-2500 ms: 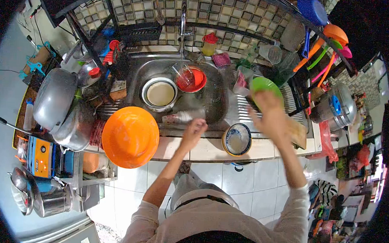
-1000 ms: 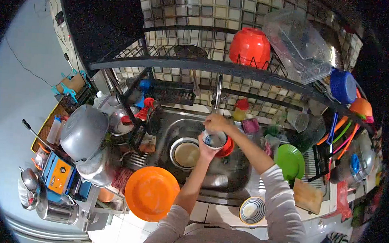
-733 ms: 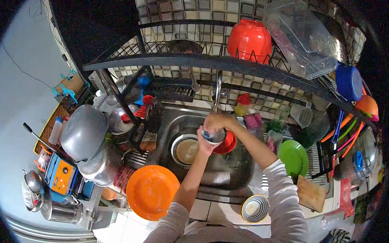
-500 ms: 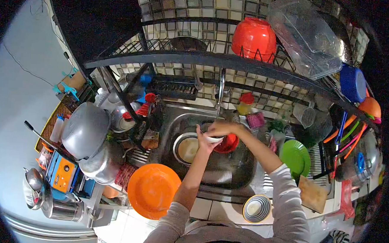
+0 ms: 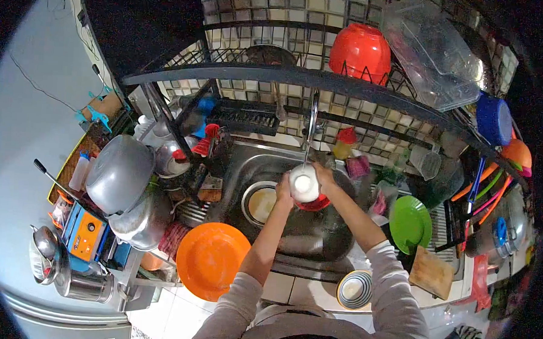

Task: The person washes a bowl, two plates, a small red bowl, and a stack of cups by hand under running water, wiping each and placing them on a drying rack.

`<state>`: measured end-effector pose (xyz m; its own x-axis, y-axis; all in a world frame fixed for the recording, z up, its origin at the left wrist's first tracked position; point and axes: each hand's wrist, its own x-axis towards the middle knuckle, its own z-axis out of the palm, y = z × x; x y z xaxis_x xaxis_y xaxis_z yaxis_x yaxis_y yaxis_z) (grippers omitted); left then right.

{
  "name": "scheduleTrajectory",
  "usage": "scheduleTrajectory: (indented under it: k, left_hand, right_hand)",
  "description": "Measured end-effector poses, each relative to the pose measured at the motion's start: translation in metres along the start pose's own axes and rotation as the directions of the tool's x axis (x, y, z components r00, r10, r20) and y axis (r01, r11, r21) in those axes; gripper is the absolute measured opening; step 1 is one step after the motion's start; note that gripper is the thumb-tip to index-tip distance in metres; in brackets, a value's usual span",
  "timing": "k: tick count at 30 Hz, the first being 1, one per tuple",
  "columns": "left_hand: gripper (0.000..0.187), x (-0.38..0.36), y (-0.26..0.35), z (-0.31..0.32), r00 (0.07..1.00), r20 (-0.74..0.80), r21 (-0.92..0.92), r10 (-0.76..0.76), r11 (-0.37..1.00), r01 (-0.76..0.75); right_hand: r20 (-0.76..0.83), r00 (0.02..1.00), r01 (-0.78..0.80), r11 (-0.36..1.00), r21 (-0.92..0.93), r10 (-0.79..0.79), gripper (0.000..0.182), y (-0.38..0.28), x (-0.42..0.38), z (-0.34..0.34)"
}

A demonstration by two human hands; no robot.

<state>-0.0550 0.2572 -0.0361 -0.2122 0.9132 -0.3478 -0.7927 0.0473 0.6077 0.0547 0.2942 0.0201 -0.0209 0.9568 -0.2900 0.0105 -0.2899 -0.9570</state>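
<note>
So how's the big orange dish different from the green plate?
The orange dish looks bigger than the green plate. The orange dish has whitish smears inside; I can't see any on the green plate. The orange dish is left of the sink, the green plate right of its basin. Both are round.

Glossy red bowl (image 5: 360, 51); dull metal pot (image 5: 120, 172); smooth wooden board (image 5: 431, 273).

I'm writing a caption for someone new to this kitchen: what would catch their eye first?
Probably the big orange basin at the counter's left front edge. Then the glossy red bowl on the rack above, and the white bowl both hands hold under the tap.
</note>
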Motion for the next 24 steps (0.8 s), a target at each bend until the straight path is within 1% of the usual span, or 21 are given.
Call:
scheduleTrajectory:
  k: [1, 2, 4, 5, 6, 7, 8, 10, 11, 12, 13, 14, 16, 17, 18, 19, 20, 21, 22, 23, 24]
  left_hand:
    - [0.038, -0.002, 0.0, 0.002, 1.0, 0.001, 0.0, 0.002, 1.0, -0.002]
    - [0.037, -0.004, -0.001, 0.005, 1.0, 0.007, 0.021, 0.029, 0.999, -0.029]
    - [0.037, -0.001, -0.003, 0.005, 0.998, 0.009, 0.036, 0.059, 0.998, -0.059]
    - [0.038, 0.007, -0.005, 0.003, 0.999, 0.019, -0.027, 0.036, 0.999, -0.035]
    - [0.04, 0.021, -0.01, -0.002, 0.999, 0.031, -0.09, 0.012, 0.996, -0.009]
    - [0.042, 0.033, -0.014, -0.006, 0.999, 0.045, -0.151, -0.013, 0.988, 0.02]
    - [0.044, 0.044, -0.02, -0.01, 0.997, 0.061, -0.211, -0.039, 0.976, 0.051]
    - [0.046, 0.05, -0.025, -0.012, 0.994, 0.078, -0.27, -0.071, 0.959, 0.089]
    - [0.045, 0.05, -0.025, -0.018, 0.989, 0.108, -0.233, -0.096, 0.965, 0.12]
    - [0.045, 0.049, -0.024, -0.024, 0.983, 0.137, -0.194, -0.123, 0.97, 0.148]
    - [0.051, -0.008, 0.012, 0.015, 0.99, -0.087, -0.086, -0.11, 0.991, 0.103]
    - [0.051, -0.004, 0.007, 0.012, 0.99, -0.086, -0.084, -0.108, 0.991, 0.101]
    - [0.058, 0.003, -0.007, 0.009, 1.0, -0.004, -0.022, 0.021, 1.0, -0.021]
    - [0.062, 0.0, -0.013, 0.011, 0.993, -0.047, -0.057, 0.111, 0.992, -0.113]
    - [0.062, -0.007, -0.014, 0.015, 0.993, -0.049, -0.058, 0.111, 0.992, -0.114]
    - [0.051, -0.013, -0.015, 0.02, 0.988, -0.046, -0.109, 0.15, 0.982, -0.154]
    - [0.04, -0.018, -0.016, 0.024, 0.981, -0.043, -0.158, 0.188, 0.968, -0.193]
    - [0.04, -0.022, -0.008, 0.03, 0.964, -0.25, -0.067, 0.094, 0.991, -0.114]
    - [0.04, -0.008, -0.014, 0.015, 0.964, -0.251, -0.067, 0.092, 0.991, -0.112]
    - [0.039, 0.008, -0.016, -0.001, 0.962, -0.27, -0.101, 0.035, 0.993, -0.065]
    - [0.039, 0.01, -0.01, -0.005, 0.968, -0.251, -0.122, 0.01, 0.992, -0.042]
  right_hand:
    - [-0.002, 0.988, -0.153, 0.972, 0.178, 0.155, 0.027, -0.009, -0.007, 0.001]
    - [0.0, 0.988, -0.152, 0.973, 0.177, 0.154, 0.027, -0.006, -0.005, 0.002]
    - [-0.121, 0.992, -0.009, 0.975, 0.221, 0.036, 0.028, 0.008, 0.002, 0.004]
    - [-0.118, 0.992, -0.006, 0.976, 0.217, 0.033, 0.028, 0.014, 0.001, 0.005]
    - [-0.115, 0.935, 0.333, 0.942, -0.03, -0.334, 0.031, 0.017, -0.005, 0.007]
    - [-0.024, 0.761, 0.622, 0.74, -0.258, -0.648, 0.035, 0.016, -0.012, 0.009]
    - [-0.023, 0.761, 0.622, 0.738, -0.261, -0.649, 0.035, 0.015, -0.016, 0.012]
    - [0.064, 0.583, 0.664, 0.43, -0.611, -0.81, 0.041, 0.007, -0.031, 0.013]
    - [0.086, 0.724, 0.585, 0.542, -0.603, -0.685, 0.041, -0.002, -0.036, 0.011]
    - [0.084, 0.729, 0.579, 0.547, -0.604, -0.679, 0.041, -0.008, -0.036, 0.007]
    - [0.207, 0.897, 0.439, 0.843, -0.311, -0.391, 0.042, -0.016, -0.032, 0.002]
    - [0.416, 0.903, 0.134, 0.99, -0.034, -0.108, 0.043, -0.021, -0.029, -0.003]
    - [0.393, 0.912, 0.104, 0.992, 0.068, -0.122, 0.042, -0.005, -0.01, 0.002]
    - [0.205, 0.963, 0.134, 0.97, 0.202, -0.176, 0.039, -0.002, -0.012, 0.009]
    - [0.005, 0.98, 0.187, 0.928, 0.323, -0.199, 0.036, 0.0, -0.015, 0.015]
    - [-0.125, 0.99, 0.118, 0.891, 0.439, -0.069, 0.04, 0.011, -0.008, 0.022]
    - [-0.125, 0.99, 0.118, 0.892, 0.437, -0.069, 0.04, 0.021, 0.0, 0.022]
    - [-0.099, 0.994, 0.086, 0.898, 0.431, -0.048, 0.045, 0.029, 0.004, 0.022]
    - [-0.073, 0.997, 0.054, 0.903, 0.426, -0.025, 0.049, 0.028, -0.003, 0.023]
    - [0.024, 0.999, 0.03, 0.965, 0.261, -0.038, 0.065, 0.028, -0.012, 0.02]
    - [0.024, 0.999, 0.033, 0.966, 0.257, -0.04, 0.065, 0.023, -0.017, 0.019]
